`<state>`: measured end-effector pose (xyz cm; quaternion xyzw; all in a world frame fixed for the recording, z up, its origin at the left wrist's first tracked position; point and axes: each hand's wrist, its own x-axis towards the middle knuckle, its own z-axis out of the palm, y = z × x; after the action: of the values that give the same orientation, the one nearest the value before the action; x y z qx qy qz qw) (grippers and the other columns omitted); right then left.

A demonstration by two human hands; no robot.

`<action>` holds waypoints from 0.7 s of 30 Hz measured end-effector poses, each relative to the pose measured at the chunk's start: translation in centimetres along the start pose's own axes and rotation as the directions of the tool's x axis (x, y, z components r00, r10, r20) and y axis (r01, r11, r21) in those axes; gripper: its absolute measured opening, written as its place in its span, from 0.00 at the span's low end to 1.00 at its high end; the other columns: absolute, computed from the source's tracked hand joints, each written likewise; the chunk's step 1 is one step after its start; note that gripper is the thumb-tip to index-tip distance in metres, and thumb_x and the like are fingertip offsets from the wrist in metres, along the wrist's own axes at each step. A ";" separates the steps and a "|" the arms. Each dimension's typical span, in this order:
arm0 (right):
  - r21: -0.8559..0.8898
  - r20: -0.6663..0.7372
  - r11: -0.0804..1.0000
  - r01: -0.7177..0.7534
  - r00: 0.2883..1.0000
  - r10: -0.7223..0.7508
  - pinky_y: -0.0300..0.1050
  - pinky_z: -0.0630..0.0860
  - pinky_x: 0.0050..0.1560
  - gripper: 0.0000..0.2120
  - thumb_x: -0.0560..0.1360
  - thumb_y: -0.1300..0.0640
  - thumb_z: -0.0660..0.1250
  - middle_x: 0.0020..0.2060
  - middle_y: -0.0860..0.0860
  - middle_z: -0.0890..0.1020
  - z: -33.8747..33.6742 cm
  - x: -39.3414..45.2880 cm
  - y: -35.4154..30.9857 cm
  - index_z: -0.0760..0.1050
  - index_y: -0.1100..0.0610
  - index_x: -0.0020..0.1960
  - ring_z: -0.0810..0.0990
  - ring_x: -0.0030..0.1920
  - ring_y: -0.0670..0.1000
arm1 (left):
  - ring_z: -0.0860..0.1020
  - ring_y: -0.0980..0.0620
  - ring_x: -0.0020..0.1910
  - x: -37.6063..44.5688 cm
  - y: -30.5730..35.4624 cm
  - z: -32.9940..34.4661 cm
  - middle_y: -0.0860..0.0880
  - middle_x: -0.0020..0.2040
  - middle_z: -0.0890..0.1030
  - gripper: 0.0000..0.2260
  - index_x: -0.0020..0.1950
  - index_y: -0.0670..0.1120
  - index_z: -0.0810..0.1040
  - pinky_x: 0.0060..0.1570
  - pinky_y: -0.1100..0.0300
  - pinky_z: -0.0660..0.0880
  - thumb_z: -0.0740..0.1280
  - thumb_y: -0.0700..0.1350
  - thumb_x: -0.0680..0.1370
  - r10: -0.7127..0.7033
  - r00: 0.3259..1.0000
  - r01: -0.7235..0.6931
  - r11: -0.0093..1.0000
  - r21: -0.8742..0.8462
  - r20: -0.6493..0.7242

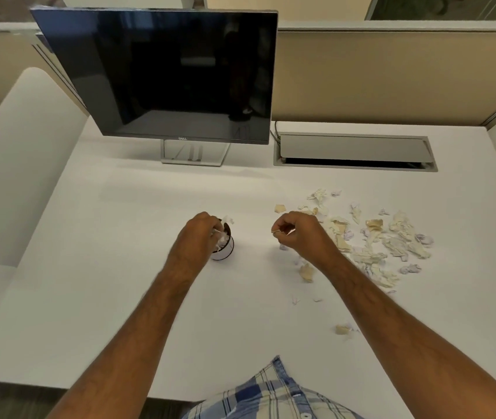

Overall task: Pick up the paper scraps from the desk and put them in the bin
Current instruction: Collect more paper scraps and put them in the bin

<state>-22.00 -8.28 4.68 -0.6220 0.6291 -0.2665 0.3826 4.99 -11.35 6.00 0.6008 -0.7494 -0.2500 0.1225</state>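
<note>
A small round bin (226,251) with a dark rim and white wall stands near the middle of the white desk (119,282). My left hand (198,234) is over its mouth, its fingers curled round white paper scraps (221,235) that sit in the opening. My right hand (296,232) hovers to the right of the bin and pinches a small beige scrap (280,232) between thumb and fingers. A spread of cream and pale lilac paper scraps (373,240) lies on the desk to the right of that hand.
A dark monitor (165,74) on a stand stands at the back of the desk. A grey cable hatch (354,151) is set into the desk at the back right. Loose scraps lie nearer me (343,329). Beige partitions (392,74) enclose the desk.
</note>
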 end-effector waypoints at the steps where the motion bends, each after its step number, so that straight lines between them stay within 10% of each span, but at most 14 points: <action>1: 0.005 0.005 1.000 0.014 1.000 -0.014 0.37 0.79 0.39 0.05 0.73 0.62 0.72 0.39 0.46 0.85 0.3 0.1 -0.6 0.83 0.53 0.43 0.82 0.41 0.45 | 0.79 0.49 0.48 -0.2 -0.7 -0.2 0.50 0.48 0.79 0.05 0.50 0.47 0.82 0.50 0.51 0.77 0.71 0.39 0.76 -0.021 1.000 0.021 1.000 0.002 0.005; 10: 0.104 0.111 0.993 0.063 0.991 -0.074 0.29 0.73 0.32 0.05 0.74 0.63 0.72 0.36 0.47 0.84 3.1 1.0 -4.8 0.83 0.55 0.44 0.84 0.38 0.48 | 0.77 0.56 0.43 -1.5 -2.3 -0.3 0.57 0.44 0.75 0.12 0.46 0.55 0.69 0.38 0.59 0.74 0.69 0.40 0.74 -0.135 0.985 0.113 0.974 -0.195 -0.106; 21: 0.196 0.103 0.979 0.061 0.991 -0.082 0.43 0.82 0.44 0.04 0.74 0.58 0.75 0.38 0.46 0.85 7.9 3.9 -8.1 0.82 0.51 0.44 0.84 0.41 0.48 | 0.77 0.60 0.47 -3.7 -4.1 -0.6 0.62 0.47 0.77 0.11 0.46 0.56 0.73 0.39 0.70 0.72 0.66 0.39 0.79 -0.164 0.949 0.085 0.955 -0.285 -0.268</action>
<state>-10.61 -11.69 6.19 -0.6180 0.5555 -0.3049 0.4654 9.60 -8.59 4.82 0.6549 -0.6425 -0.2668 0.2953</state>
